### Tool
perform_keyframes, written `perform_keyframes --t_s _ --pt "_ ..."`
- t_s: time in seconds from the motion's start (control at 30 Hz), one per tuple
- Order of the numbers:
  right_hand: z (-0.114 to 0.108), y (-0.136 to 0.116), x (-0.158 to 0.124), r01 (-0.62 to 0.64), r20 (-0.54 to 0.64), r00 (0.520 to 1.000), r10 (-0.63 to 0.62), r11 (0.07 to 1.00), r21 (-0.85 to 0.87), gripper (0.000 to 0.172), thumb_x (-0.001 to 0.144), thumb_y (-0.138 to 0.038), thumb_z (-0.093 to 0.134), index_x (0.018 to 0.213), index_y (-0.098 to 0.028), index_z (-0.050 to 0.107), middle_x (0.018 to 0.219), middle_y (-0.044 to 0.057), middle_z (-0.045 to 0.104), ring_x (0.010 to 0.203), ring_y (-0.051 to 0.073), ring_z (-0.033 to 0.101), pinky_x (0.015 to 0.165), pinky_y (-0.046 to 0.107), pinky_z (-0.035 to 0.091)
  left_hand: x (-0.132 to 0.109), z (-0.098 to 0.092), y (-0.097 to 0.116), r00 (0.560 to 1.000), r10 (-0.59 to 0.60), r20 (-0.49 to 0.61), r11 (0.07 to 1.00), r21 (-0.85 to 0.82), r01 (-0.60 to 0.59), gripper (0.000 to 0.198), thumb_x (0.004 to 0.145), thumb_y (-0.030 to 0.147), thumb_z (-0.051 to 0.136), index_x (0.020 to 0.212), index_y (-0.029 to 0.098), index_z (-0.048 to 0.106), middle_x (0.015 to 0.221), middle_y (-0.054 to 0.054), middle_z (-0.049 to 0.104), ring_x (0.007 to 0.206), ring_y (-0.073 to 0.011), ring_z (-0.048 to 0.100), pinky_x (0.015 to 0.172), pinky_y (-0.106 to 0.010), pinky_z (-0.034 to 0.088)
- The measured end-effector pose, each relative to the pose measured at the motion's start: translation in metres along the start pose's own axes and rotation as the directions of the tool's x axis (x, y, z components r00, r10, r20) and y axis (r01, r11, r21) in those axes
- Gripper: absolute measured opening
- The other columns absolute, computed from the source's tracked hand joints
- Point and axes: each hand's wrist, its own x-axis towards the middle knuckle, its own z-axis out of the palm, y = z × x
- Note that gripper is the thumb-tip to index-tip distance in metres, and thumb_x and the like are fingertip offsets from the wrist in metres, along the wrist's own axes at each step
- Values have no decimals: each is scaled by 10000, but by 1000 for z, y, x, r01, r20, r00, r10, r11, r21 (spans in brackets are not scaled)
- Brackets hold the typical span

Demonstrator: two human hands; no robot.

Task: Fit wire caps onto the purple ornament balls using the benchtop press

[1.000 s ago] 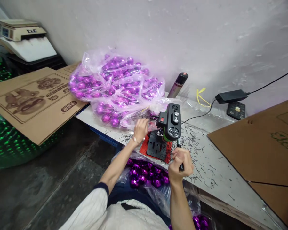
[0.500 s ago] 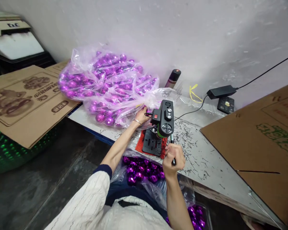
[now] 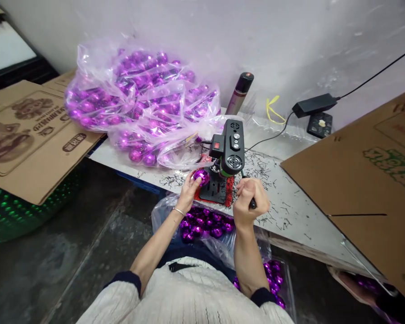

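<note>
A shiny purple ball ornament (image 3: 201, 177) is pinched in my left hand (image 3: 188, 191), beside the left edge of a small black bench press (image 3: 234, 146). My right hand (image 3: 250, 198) is wrapped round the press's black lever handle (image 3: 253, 204). The press has a slotted base plate (image 3: 213, 192) lying on a red cloth (image 3: 230, 191). Behind my left hand, a big clear bag (image 3: 135, 101) bulges with purple balls. Closer to my body, more purple balls (image 3: 205, 225) lie in an open plastic bag across my lap.
Small dark wire bits litter the white table (image 3: 283, 216). A spray can (image 3: 239, 93) and a black power adapter (image 3: 314, 105) stand near the wall. Cardboard sheets flank the table, one on the left (image 3: 30, 144) and another on the right (image 3: 357, 171).
My left hand has come back from the edge of the big bag toward me and now holds a purple ball by the press base. My right hand stays on the lever, slightly shifted.
</note>
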Motion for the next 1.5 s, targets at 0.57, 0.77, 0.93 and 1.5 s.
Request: perform_keyframes --t_s 0.57,0.77,0.93,1.5 --pt "-2 3 -10 34 12 999 -34 999 -11 284 982 -97 474 728 -219 507 666 -11 566 644 128 569 609 289 423 8 2 -40 825 453 338 221 854 -471 608 836 503 835 1316 212 602 1158 -108 732 1089 -276 679 1030 -418 458" --pt "-3 2 -10 48 31 998 -48 999 -4 271 977 -86 480 742 -216 513 675 -14 562 651 123 569 624 277 442 9 6 -34 772 469 430 136 828 -544 587 853 514 813 1305 196 615 1190 -122 737 1099 -291 681 1078 -469 439" --pt "-6 3 -10 60 47 997 -60 998 -14 263 971 -82 481 747 -215 519 684 -14 573 664 122 579 629 272 448 11 12 -35 797 449 404 242 804 -543 606 839 529 819 1303 187 630 1188 -121 734 1101 -287 683 1012 -434 501" --pt "8 34 -60 95 -47 994 -94 996 5 330 1049 -227 376 741 -225 494 690 -18 577 628 125 575 705 320 501 13 10 -41 824 418 383 330 781 -530 621 843 473 825 1364 212 613 1241 -126 726 1142 -290 683 1004 -435 536"
